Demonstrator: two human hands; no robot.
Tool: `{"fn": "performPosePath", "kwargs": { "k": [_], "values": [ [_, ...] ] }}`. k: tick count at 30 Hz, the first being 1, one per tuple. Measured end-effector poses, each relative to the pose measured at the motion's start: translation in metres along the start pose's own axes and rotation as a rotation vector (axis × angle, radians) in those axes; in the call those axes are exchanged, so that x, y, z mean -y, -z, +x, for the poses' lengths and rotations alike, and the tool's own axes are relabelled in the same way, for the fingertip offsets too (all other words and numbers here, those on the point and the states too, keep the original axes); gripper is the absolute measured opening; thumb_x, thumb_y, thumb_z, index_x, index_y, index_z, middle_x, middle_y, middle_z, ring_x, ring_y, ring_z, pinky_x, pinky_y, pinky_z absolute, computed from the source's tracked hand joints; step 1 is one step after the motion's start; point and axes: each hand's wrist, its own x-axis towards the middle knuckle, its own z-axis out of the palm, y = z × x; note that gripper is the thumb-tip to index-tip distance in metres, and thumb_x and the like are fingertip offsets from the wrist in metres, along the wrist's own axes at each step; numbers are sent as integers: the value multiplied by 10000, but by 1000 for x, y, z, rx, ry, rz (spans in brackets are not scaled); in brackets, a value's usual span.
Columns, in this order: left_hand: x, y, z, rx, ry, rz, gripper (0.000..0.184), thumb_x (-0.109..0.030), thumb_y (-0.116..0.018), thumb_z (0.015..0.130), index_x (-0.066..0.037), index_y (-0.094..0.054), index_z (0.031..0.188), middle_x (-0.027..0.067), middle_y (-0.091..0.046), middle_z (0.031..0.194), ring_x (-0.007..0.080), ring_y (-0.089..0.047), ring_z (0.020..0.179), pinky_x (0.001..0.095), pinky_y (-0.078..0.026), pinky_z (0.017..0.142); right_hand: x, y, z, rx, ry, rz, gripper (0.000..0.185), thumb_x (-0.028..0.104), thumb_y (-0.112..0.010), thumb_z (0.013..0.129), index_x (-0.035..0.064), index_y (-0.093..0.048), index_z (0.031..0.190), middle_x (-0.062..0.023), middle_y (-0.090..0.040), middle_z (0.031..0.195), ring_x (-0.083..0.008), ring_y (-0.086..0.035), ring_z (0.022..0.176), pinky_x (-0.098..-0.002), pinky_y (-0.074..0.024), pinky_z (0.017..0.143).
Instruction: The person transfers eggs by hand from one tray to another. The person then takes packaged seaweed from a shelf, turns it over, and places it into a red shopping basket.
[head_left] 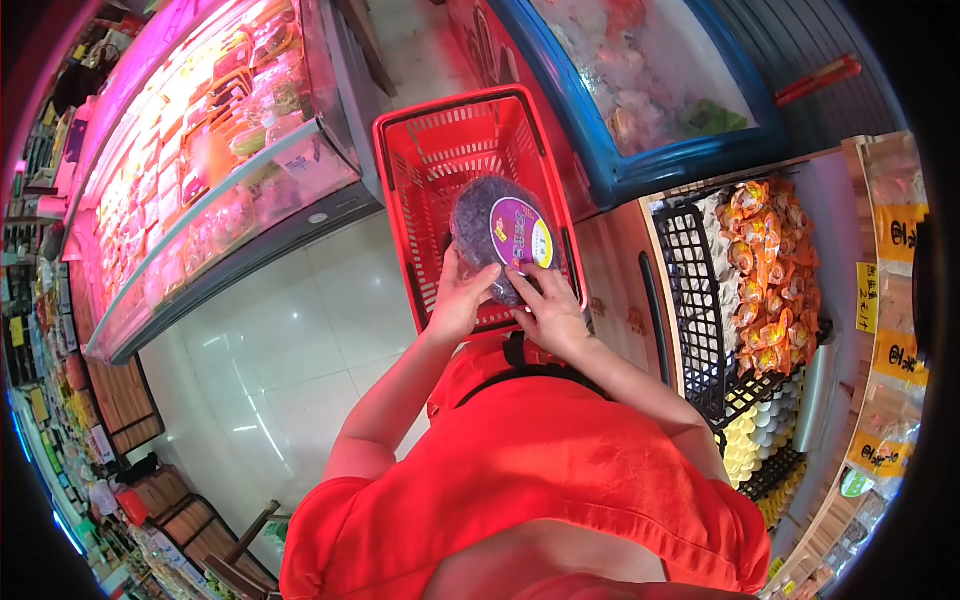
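A round, clear-wrapped pack of what looks like dried seaweed (pixel 472 218), dark and purplish, is held over the red shopping basket (pixel 393 235). On its face is a purple label with a yellow patch. My left hand (pixel 462 298) grips the pack's lower left edge, the thumb lying across the front. My right hand (pixel 553 312) holds the lower right edge, its fingertips at the bottom of the label. Beneath the pack, the basket's slotted floor and walls show; the pack and my hands hide part of it.
A lit meat display case (pixel 230 200) stands at the left, above pale floor tiles (pixel 300 330). A blue-rimmed freezer (pixel 610 170) is at the upper right. Right of me, black crates (pixel 690 310) hold orange-wrapped packets (pixel 770 270) and eggs (pixel 765 435).
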Motion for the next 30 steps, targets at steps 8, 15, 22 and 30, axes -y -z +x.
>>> {"fn": "performPosePath", "kwargs": {
  "k": [8,15,22,30],
  "values": [
    [16,30,8,-15,62,-195,562,36,-506,821,-128,-293,1315,82,-475,1216,235,-518,1089,422,-496,842,-7,1,-4,-85,-5,158,561,139,-703,705,109,-504,1229,-133,-442,1218,-326,-440,1100,-394,-394,927],
    [17,29,6,32,16,-310,540,42,-481,830,-142,-320,1311,65,-473,1241,244,-503,1111,466,-460,876,-43,-9,-4,-260,-590,909,725,149,-680,781,26,-252,1353,-121,-455,1233,-239,-470,1106,-336,-395,932],
    [9,12,-2,69,-56,-273,584,93,-486,804,-113,-317,1323,74,-473,1249,223,-493,1124,405,-427,929,-41,3,2,-79,-823,1590,589,164,-650,819,122,-337,1316,-60,-437,1280,-189,-467,1112,-352,-389,917],
    [-33,-12,-27,330,-728,800,519,109,-544,667,-80,-548,1150,87,-497,1122,249,-452,1147,413,-381,962,-59,19,-1,-86,-711,2003,381,313,-522,879,86,-481,1183,-82,-536,1153,-214,-517,1051,-397,-457,867]
  ]
}}
